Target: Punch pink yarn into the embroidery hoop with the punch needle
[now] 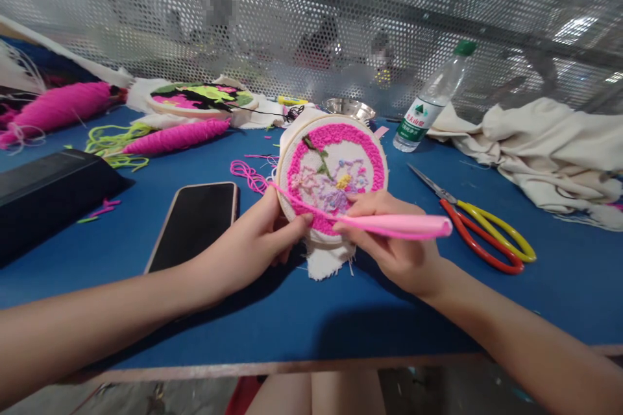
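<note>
My left hand (272,224) grips the lower left rim of a round embroidery hoop (283,175), thumb on the front. Stretched in the hoop is white cloth with a bright pink looped ring around a lilac flower and a green stem. My right hand (394,240) is closed around a pink punch needle (409,225), its tip end at the lower part of the cloth. Pink yarn (250,176) lies in loops left of the hoop, crosses the hoop's front and runs along the punch needle. The needle's tip is hidden by my fingers.
Scissors (467,227) with red and yellow handles lie right. Behind them are a water bottle (418,110) and crumpled cream cloth (540,149). Left are a phone (199,224), a black case (53,194), pink yarn bundles (180,137) and another hoop (204,98). A metal bowl (350,107) stands behind.
</note>
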Available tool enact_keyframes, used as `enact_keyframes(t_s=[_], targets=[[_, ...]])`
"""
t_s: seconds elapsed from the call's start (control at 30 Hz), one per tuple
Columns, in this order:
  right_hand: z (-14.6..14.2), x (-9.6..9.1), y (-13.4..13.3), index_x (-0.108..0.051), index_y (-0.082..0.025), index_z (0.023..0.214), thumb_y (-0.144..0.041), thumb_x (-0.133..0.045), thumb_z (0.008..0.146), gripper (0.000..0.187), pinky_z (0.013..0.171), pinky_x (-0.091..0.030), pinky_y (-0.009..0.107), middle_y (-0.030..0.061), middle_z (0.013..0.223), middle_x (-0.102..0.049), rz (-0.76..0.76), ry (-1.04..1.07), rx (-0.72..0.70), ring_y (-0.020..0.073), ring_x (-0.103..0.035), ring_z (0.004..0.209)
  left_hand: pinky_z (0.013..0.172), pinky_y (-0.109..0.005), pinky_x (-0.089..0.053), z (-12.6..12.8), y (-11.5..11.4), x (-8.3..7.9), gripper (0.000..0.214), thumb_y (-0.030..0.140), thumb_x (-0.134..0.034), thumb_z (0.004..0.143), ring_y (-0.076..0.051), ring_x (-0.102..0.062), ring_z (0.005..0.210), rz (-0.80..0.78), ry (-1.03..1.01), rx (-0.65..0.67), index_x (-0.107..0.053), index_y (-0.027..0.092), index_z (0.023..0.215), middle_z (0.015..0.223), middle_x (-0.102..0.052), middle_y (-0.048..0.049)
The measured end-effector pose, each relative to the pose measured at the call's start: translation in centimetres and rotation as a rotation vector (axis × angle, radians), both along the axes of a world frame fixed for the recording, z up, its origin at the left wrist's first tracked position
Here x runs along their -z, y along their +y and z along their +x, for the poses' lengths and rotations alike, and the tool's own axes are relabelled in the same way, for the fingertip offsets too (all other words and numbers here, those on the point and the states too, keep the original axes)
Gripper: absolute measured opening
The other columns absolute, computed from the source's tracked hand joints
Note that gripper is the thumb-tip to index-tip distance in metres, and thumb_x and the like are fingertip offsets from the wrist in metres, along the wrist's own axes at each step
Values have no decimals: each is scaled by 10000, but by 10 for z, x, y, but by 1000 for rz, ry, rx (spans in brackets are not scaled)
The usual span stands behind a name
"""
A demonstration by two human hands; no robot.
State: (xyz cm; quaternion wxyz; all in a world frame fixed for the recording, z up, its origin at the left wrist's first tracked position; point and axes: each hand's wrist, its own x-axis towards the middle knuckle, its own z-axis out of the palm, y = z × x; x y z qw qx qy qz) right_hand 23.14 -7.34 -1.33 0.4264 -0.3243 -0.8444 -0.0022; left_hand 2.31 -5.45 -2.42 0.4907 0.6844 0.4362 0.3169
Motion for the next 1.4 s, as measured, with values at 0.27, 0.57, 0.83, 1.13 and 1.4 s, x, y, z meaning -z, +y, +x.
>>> enact_keyframes(t_s=[0.27,0.57,0.83,1.13,1.4], targets=[[-6,2,9,-604,-188,796,-339,-517,940,226,696,-418,309,33,760,-651,-110,-189,61,165,-593,736,472,-211,-398,0,-3,-4,260,430,-529,889,-97,-474,509,31,-21,43,-407,217,802,564,-501,64],[-5,-2,1,-586,-189,771,-331,-525,938,227,628,-488,252,24,793,-648,-266,142,91,133,-641,710,416,-188,-364,2,4,-1,213,402,-527,893,-94,-470,475,-12,-26,21,-414,225,927,564,-495,75],[-2,-3,1,-576,-191,790,-298,-524,942,194,623,-490,231,16,798,-650,-200,161,115,113,-635,695,427,-188,-368,0,4,0,268,446,-509,901,-87,-463,475,-35,51,6,-379,214,870,537,-509,77],[0,-4,0,-582,-194,782,-279,-532,934,181,635,-497,246,21,779,-655,-179,141,122,127,-631,690,431,-201,-371,0,5,-1,278,451,-511,898,-93,-468,470,-38,60,-1,-368,218,846,531,-516,80],[1,3,7,-602,-198,795,-292,-583,903,145,664,-452,294,20,763,-638,-107,-34,93,156,-594,710,456,-209,-366,0,3,1,283,445,-511,900,-92,-458,486,-31,49,1,-373,219,801,533,-507,77]])
